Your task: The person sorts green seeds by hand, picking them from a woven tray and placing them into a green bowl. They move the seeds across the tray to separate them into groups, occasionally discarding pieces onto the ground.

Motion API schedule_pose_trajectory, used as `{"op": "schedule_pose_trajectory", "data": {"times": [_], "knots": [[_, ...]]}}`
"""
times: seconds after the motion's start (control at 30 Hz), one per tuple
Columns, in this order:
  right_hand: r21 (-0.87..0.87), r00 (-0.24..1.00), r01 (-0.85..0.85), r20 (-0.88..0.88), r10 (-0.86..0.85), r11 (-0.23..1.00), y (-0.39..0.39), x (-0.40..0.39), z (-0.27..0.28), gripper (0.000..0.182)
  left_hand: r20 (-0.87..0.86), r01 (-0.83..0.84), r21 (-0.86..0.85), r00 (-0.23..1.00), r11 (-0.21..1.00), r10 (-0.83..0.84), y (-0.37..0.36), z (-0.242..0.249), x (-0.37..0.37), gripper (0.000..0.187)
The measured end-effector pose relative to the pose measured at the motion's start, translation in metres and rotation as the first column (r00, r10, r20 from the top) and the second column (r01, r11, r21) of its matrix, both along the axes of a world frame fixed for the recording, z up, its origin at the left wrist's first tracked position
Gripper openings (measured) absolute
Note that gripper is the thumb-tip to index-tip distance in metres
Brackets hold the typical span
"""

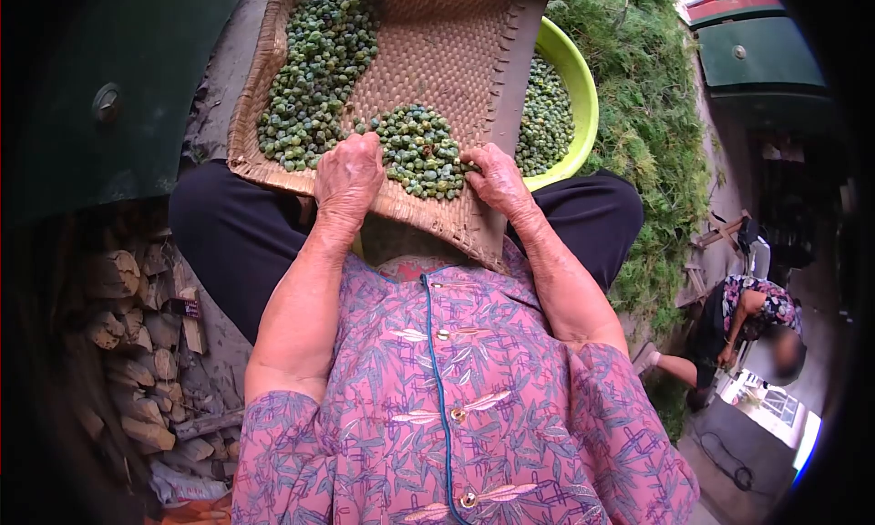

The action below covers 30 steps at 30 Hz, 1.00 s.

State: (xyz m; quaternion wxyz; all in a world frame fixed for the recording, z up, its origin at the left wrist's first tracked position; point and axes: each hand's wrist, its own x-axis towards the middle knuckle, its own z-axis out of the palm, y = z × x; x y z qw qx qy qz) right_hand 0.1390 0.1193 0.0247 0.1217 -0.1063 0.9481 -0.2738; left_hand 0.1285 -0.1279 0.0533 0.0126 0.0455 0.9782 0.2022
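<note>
A woven tray (437, 51) rests across my lap, holding small round green berries in two heaps. The larger heap (319, 69) lies along the tray's left side; the smaller heap (419, 151) sits near its front edge, between my hands. My left hand (350, 174) is closed, fingertips bent down between the heaps; what it grips is hidden. At the right side of the small heap, my right hand (499, 179) has its thumb and fingers pinched together at a green berry (470, 167). Under the tray's right edge stands a lime-green basin (585, 115) of similar berries.
Feathery green plants (629, 97) lie along the right. Split firewood (137, 343) is stacked at lower left, below a dark green panel (55, 115). Farther off at right, another person (747, 315) bends over a pale box-like object (766, 416).
</note>
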Motion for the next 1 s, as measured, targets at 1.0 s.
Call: {"op": "schedule_pose_trajectory", "data": {"times": [1.0], "knots": [[-0.138, 0.98, 0.16, -0.093, -0.174, 0.977, -0.009, 0.0, -0.014, 0.021, 0.031, -0.007, -0.019, 1.0, 1.0, 0.008, 0.002, 0.0, -0.001, 0.012]]}}
